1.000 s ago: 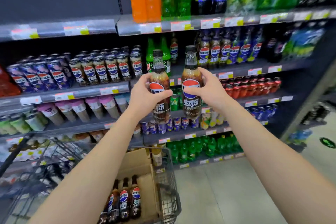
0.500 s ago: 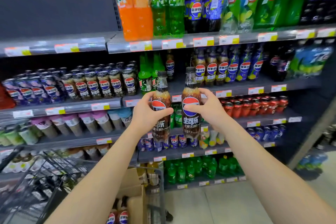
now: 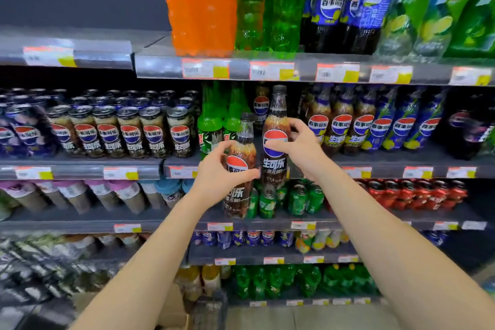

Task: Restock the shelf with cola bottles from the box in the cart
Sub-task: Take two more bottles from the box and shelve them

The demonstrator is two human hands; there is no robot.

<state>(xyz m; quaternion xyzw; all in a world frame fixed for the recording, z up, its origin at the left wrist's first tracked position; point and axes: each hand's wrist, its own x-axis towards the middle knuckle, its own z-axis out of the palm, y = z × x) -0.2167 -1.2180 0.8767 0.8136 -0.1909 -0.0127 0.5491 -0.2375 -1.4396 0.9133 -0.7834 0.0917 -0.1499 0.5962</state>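
Pepsi-logo cola bottles [image 3: 275, 142] in hand [image 3: 300, 149]

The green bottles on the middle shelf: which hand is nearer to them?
Left. The left hand, holding a cola bottle, sits just below and in front of the green bottles. The right hand is farther right, past its own bottle.

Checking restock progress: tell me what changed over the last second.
The right hand has lifted its cola bottle higher and toward the shelf gap; the left hand and its bottle now trail lower. The view has closed in on the shelves. Both grips are unchanged; neither bottle is shelved.
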